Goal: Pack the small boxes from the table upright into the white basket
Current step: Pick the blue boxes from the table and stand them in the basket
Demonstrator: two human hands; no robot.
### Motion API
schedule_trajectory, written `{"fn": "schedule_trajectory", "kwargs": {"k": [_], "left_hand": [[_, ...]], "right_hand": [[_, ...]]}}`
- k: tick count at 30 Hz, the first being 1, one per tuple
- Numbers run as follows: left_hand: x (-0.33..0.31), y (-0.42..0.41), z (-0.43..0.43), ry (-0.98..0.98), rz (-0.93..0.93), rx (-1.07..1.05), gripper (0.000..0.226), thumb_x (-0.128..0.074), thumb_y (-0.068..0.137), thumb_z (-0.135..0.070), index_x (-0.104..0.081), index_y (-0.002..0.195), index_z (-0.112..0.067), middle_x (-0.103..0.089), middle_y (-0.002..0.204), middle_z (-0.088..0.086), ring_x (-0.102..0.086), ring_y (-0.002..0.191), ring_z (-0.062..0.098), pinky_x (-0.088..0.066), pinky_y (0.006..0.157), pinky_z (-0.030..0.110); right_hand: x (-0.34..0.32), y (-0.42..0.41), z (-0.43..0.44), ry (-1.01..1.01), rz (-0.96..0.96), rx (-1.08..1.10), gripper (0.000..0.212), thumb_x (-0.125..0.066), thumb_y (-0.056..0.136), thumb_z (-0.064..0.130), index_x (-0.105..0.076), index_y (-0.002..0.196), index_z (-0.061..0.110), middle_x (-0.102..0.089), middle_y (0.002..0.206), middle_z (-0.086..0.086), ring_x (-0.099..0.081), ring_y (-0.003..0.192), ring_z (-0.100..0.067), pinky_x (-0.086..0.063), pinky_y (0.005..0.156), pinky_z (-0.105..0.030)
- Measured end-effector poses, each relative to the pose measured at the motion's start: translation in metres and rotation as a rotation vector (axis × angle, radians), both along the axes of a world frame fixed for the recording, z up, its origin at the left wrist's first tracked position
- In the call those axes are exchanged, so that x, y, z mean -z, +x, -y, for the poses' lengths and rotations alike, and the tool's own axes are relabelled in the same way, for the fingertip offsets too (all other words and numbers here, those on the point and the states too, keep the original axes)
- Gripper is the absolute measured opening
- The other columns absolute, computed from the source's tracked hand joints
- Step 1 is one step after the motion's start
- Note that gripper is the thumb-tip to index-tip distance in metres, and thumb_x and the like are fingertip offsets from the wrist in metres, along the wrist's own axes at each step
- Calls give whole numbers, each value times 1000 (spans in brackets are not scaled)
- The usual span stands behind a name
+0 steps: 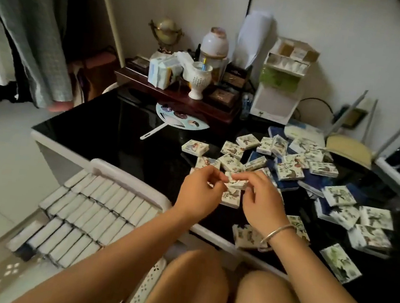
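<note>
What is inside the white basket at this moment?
Three visible rows of small boxes stand on edge, packed tight, in the white basket. The left forearm covers its near right part, and the boxes hide the bottom.

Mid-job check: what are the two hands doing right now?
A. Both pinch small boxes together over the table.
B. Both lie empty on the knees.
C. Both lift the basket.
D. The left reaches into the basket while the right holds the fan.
A: the left hand and the right hand meet over the table, each pinching the small boxes between them, while the white basket sits apart to the left.
</note>
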State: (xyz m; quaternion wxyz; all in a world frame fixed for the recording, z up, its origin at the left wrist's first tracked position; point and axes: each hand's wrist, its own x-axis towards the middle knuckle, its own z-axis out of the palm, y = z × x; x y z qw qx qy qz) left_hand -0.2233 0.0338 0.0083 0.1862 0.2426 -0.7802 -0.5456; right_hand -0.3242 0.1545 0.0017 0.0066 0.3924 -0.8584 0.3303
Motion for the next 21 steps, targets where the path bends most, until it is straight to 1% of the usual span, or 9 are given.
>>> {"fn": "schedule_trajectory", "kwargs": {"k": [3, 6, 8, 9, 12, 14, 16, 18, 21], "left_hand": [[7, -52, -1, -50, 28, 41, 17, -54, 90, -12, -62, 83, -25, -70, 82, -3, -67, 71, 18, -57, 74, 42], [11, -103, 9, -217, 51, 90, 12, -56, 89, -18, -63, 88, -28, -70, 87, -9, -67, 78, 14, -57, 74, 38], [12, -138, 16, -319, 81, 211, 17, -54, 90, -15, -68, 97, -24, -72, 96, -6, -67, 88, 14, -56, 79, 37], [13, -153, 21, -359, 107, 276, 23, -52, 90, -12, -69, 101, -22, -72, 101, -3, -67, 93, 16, -56, 81, 36], [18, -196, 34, -417, 149, 370, 36, -45, 89, -2, -70, 109, -18, -71, 112, 3, -65, 106, 21, -54, 90, 40], [26, -220, 39, -508, 207, 404, 41, -42, 91, 0, -67, 119, -16, -68, 123, 4, -61, 115, 23, -51, 95, 40], [36, -237, 43, -605, 253, 438, 45, -41, 92, 0, -64, 126, -19, -64, 130, 4, -57, 121, 25, -49, 97, 40], [48, -248, 47, -645, 275, 473, 46, -44, 92, -2, -61, 129, -22, -64, 129, 5, -57, 119, 28, -49, 95, 42], [59, -256, 54, -699, 369, 542, 41, -56, 93, -16, -58, 134, -24, -62, 130, 5, -56, 119, 28, -48, 96, 42]], "right_hand": [[2, -48, -25, 9, -3, 133, 35, -46, 90, 1, -64, 104, 27, -58, 107, 7, -57, 90, -12, -48, 78, -29], [7, -95, -39, 46, 1, 225, 34, -47, 89, 0, -65, 105, 23, -66, 106, 3, -62, 96, -16, -51, 85, -33], [13, -122, -46, 136, 26, 253, 35, -48, 88, 0, -67, 109, 20, -69, 108, 0, -63, 102, -21, -52, 88, -39], [16, -131, -48, 224, 39, 250, 35, -48, 88, 0, -67, 111, 19, -69, 110, -2, -62, 105, -23, -51, 89, -41], [28, -148, -54, 506, -13, 199, 43, -50, 88, 3, -59, 125, 21, -60, 126, -3, -53, 117, -24, -49, 93, -41], [37, -157, -57, 544, -24, 128, 55, -51, 88, 4, -46, 138, 25, -47, 140, 1, -42, 127, -21, -44, 100, -38], [40, -163, -58, 576, -24, 55, 63, -52, 89, 9, -32, 146, 29, -33, 149, 6, -31, 135, -19, -38, 106, -37], [42, -167, -56, 681, -127, 15, 64, -52, 92, 21, -25, 149, 32, -27, 153, 8, -26, 136, -19, -35, 107, -37], [41, -169, -53, 740, -255, 27, 64, -52, 92, 37, -23, 149, 31, -32, 147, 4, -30, 130, -21, -33, 103, -35]]}}
